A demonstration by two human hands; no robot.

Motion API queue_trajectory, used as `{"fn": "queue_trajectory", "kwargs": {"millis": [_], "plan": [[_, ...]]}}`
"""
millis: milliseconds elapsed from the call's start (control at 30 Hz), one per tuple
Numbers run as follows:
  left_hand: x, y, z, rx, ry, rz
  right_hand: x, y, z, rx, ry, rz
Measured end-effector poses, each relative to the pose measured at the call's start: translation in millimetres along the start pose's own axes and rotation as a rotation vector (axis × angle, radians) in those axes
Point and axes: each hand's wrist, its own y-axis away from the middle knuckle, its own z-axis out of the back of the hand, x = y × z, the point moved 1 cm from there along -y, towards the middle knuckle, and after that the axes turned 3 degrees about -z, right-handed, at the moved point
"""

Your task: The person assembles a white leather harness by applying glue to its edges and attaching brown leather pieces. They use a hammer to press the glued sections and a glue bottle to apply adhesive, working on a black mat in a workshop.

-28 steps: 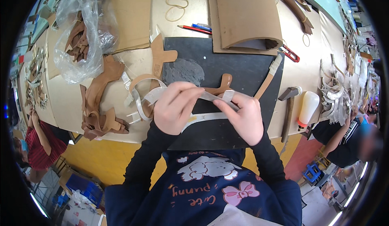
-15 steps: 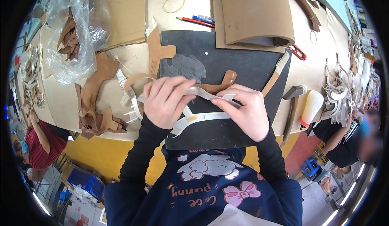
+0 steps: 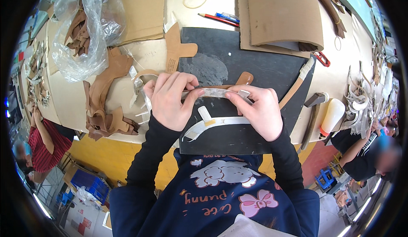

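Note:
A narrow whitish strip (image 3: 216, 92) runs curved between my two hands, over the black board (image 3: 272, 69). My left hand (image 3: 169, 100) pinches its left part between thumb and fingers. At the other end, the thumb and fingers of my right hand (image 3: 258, 109) close on the strip. A brown leather strap piece (image 3: 245, 78) lies along the strip's far edge, its rounded tab pointing away from me; my fingers hide part of it. Nearer to me, a white curved strap piece (image 3: 225, 121) with a short tab rests on the board.
Brown leather pieces (image 3: 102, 84) and a clear plastic bag (image 3: 80, 33) lie to the left. A brown strap (image 3: 293, 89) crosses the board's right edge. Farther right are a hammer (image 3: 313, 120) and a white bottle (image 3: 332, 114). Brown foam sheets (image 3: 284, 14) and pencils (image 3: 219, 19) lie at the back.
My left hand's fingers have closed down on the strip, which now lies straighter along the brown strap. The whole view has shifted slightly, moving the table things rightward.

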Motion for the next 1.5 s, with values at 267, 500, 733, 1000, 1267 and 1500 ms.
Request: {"fn": "queue_trajectory", "kwargs": {"millis": [267, 500, 733, 1000, 1267, 1500], "plan": [[0, 7, -14, -0.118, 0.189, -0.351, -1, -2, -3, -0.036, -0.087, -0.129], [0, 15, -19, -0.148, 0.11, -0.448, 1, -3, -2, -0.027, -0.024, -0.16], [0, 16, -22, -0.157, 0.109, -0.438, 4, -6, -2, -0.018, -0.034, -0.197], [-6, 21, -22, -0.101, -0.065, -0.463, 4, -8, -2, -0.026, -0.006, -0.201], [-20, 38, -15, 0.154, -0.324, -0.432, 1, -8, -4, -0.017, -0.037, -0.208], [-23, 43, -16, 0.177, -0.272, -0.338, 0, -9, 0, 0.03, -0.092, -0.219]]}}
